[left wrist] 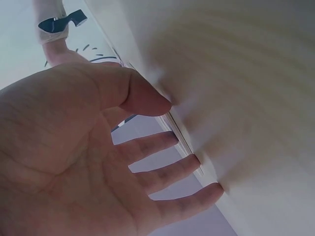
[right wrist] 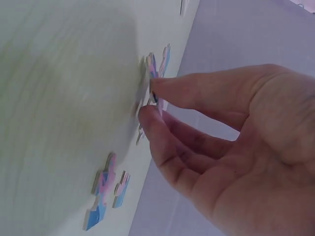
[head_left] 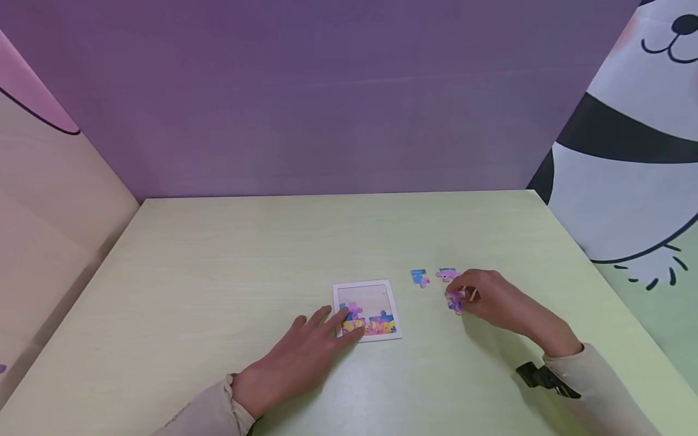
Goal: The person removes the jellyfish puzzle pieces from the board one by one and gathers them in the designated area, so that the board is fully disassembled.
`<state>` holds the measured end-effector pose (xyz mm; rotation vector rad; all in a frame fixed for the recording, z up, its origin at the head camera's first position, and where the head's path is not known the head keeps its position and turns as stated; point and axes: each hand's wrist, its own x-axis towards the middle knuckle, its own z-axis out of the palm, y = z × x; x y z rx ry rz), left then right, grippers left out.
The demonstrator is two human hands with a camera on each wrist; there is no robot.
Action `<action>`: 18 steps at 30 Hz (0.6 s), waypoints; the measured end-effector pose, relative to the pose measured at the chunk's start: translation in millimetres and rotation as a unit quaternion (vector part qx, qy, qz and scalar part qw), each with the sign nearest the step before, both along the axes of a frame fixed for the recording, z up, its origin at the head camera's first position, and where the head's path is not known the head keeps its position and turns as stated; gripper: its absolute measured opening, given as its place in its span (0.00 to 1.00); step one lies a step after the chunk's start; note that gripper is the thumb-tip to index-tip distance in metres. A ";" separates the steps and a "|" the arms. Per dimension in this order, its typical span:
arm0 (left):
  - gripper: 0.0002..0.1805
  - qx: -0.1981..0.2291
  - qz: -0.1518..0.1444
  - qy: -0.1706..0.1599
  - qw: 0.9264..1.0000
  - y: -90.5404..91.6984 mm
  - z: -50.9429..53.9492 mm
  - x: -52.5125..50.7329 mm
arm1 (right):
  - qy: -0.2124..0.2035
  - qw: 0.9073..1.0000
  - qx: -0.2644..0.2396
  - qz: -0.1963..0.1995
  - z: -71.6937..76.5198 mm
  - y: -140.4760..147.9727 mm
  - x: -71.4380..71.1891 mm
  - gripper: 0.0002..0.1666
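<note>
White-rimmed puzzle tray [head_left: 371, 293] lies flat on the pale wooden desk [head_left: 234, 260], near the middle. Contents: joined pieces [head_left: 382, 325] in yellow, pink and blue along the lower part, with one pink bit standing higher at the left; the pale floor of the tray shows across the upper part

Left hand [head_left: 302, 356]: fingers spread and nearly straight, gripping nothing. Index finger reaches over the tray's left rim, thumb lies across its lower left corner, partly covering the contents. The left wrist view shows this hand from the palm side, low over the desk surface

Right hand [head_left: 496, 301]: thumb and index finger pinch a pink-and-blue puzzle piece [head_left: 454, 298], to the right of the tray and well outside its rim. Whether that piece is clear of the desk cannot be told

Loose pieces, outside the tray: a blue-and-pink corner piece [head_left: 418, 277] between tray and right hand, a pink piece with an eye [head_left: 448, 274] just beside the right fingers. Right wrist view shows more pieces close about the pinch; exact count unclear, overlapping

Surroundings: purple panel [head_left: 327, 97] behind the desk, beige sleeve [head_left: 600, 387] on the right arm, black strap [head_left: 547, 380] at its cuff
</note>
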<state>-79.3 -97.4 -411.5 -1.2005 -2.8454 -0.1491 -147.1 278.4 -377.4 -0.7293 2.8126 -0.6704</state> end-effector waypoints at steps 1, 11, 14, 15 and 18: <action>0.30 -0.001 0.001 -0.001 1.000 -0.2 0.1 -0.1 | -0.005 1.000 0.002 -0.003 -0.1 0.1 -0.2 0.13; 0.29 -0.004 0.004 0.003 1.000 -1.6 1.2 1.6 | 0.016 1.000 0.011 -0.001 -3.2 -1.7 3.2 0.14; 0.29 0.001 0.001 0.009 1.000 -1.7 1.5 2.6 | 0.020 1.000 0.011 -0.003 -4.0 -0.3 4.2 0.12; 0.29 0.003 0.001 0.009 1.000 -1.6 1.5 2.8 | 0.020 1.000 0.011 -0.004 -4.5 0.1 4.4 0.12; 0.29 0.006 0.001 0.007 1.000 -1.0 1.4 3.3 | 0.020 1.000 0.007 -0.007 -6.0 1.4 5.0 0.10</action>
